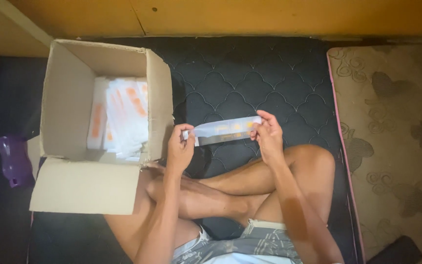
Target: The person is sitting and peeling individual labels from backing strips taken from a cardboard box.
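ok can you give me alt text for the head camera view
Seen from above, a person sitting cross-legged on a dark quilted mattress holds a long white packet by its ends, left hand and right hand. To their left an open cardboard box holds more white and orange packets.

White-orange packets (123, 117) in cardboard box (69, 98)

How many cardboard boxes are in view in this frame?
1. The open cardboard box sits on the dark mat to the person's left, flaps out, with white-and-orange packets inside. No other box shows; beyond the frame is unseen.
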